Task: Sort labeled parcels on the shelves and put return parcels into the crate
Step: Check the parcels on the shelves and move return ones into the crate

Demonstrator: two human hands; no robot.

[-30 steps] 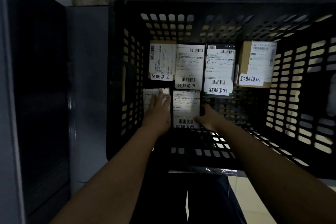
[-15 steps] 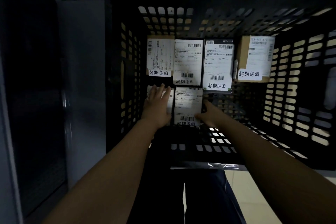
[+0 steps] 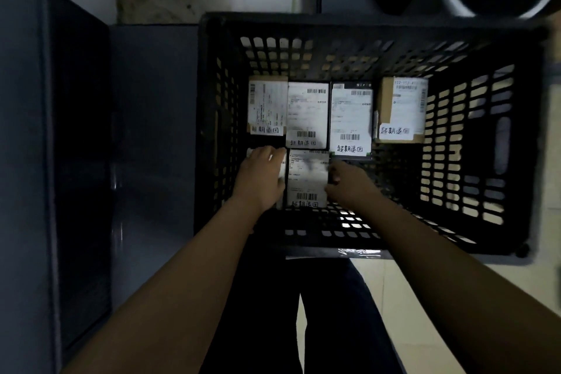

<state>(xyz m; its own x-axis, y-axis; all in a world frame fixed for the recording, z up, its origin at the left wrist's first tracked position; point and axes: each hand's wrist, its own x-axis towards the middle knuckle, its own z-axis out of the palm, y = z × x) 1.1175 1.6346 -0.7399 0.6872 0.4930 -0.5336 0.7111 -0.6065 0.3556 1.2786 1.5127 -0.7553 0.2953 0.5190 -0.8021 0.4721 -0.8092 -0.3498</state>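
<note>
My left hand lies fairly flat on the corner parcel, fingers spread over it and hiding most of its label. My right hand has its fingers curled at the right edge of the middle parcel, apparently pinching it, though blur makes that hard to tell. Both sit on the floor of the black crate, centre frame, just below the back-row parcels, four of them with handwritten return marks. I judge I'm squaring up a second row. Next, nudge these two flush together, then let go and lift clear.
</note>
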